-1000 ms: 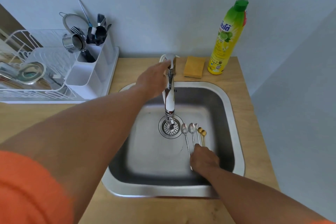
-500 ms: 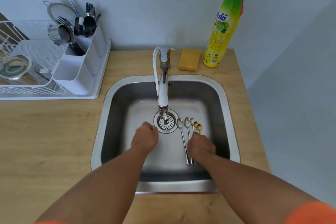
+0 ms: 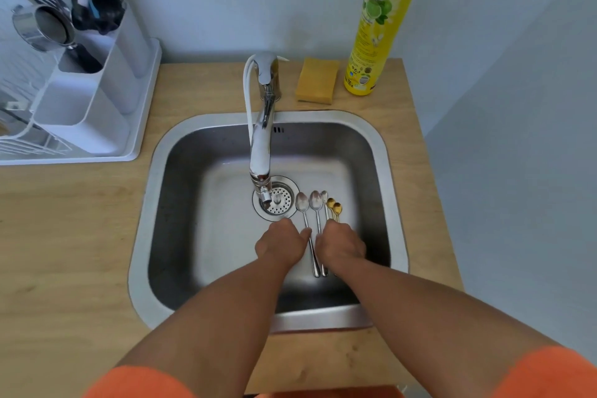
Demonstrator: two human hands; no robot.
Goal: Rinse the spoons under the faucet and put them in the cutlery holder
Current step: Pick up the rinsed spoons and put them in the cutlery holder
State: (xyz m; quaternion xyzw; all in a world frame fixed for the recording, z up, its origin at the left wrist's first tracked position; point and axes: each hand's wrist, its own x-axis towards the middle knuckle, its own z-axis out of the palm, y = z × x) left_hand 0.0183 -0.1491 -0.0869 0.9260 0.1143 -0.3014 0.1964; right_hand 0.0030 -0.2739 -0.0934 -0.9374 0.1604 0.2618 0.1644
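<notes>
Several spoons lie side by side on the floor of the steel sink (image 3: 381, 152), right of the drain: three silver spoons (image 3: 316, 200) and two gold spoons (image 3: 334, 206), bowls pointing away from me. My right hand (image 3: 340, 245) covers the handles of the right-hand spoons, fingers curled down over them. My left hand (image 3: 281, 242) is beside it, a fingertip touching the leftmost spoon's handle. Above the drain hangs the chrome faucet (image 3: 261, 139); I see no water running. The white cutlery holder (image 3: 93, 100) stands at the back left with forks and dark utensils in it.
A white dish rack (image 3: 19, 139) sits left of the holder on a white tray. A yellow sponge (image 3: 318, 81) and a tall yellow-green dish soap bottle (image 3: 374, 42) stand behind the sink. Wooden counter (image 3: 64, 236) surrounds the sink; a wall rises on the right.
My left hand left the faucet handle, dropped into the sink and slid right up against the spoons. My right hand stayed on the spoon handles.
</notes>
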